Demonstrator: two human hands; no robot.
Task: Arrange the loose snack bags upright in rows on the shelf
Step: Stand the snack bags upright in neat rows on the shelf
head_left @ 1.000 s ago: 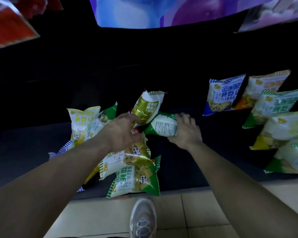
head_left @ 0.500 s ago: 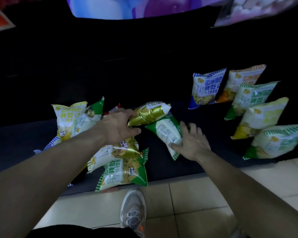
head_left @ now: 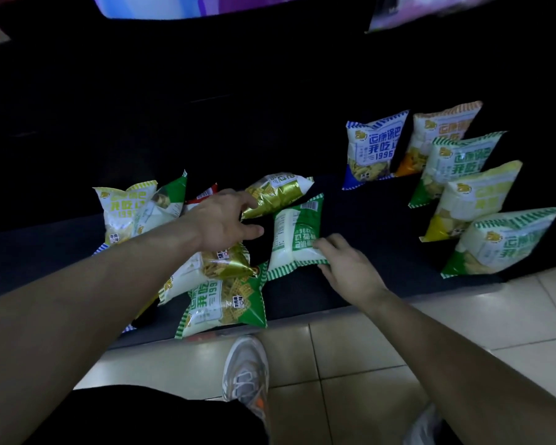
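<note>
A: Since half a second ago we've laid the green bag (head_left: 297, 234) flatter on the shelf (head_left: 366, 220), back side up, and our right hand (head_left: 350, 268) has slid down to its lower right corner. The gold bag (head_left: 278, 194) has barely shifted under our left hand (head_left: 223, 220).

B: How are our fingers?

A: The right ones are curled narrowly round the bag's bottom seam, pinching it, as far as we can tell. The left ones are spread fairly wide, tips touching the gold bag's lower left end; we judge that a light touch, not a firm hold.

B: And what is done?

A: At the right of the frame six bags stand upright: a blue bag (head_left: 374, 149) and an orange bag (head_left: 440, 133) at the back, then a line running toward the lower right with a yellow bag (head_left: 472, 200) in it. That looks like our finished part.

B: What is left?

A: The pile (head_left: 206, 277) at centre left. Several bags lie flat or lean on each other there, some overlapping near the shelf's front edge, plus the two under our hands. We'd say we are less than halfway; the green bag likely goes up next, beside the row.
</note>
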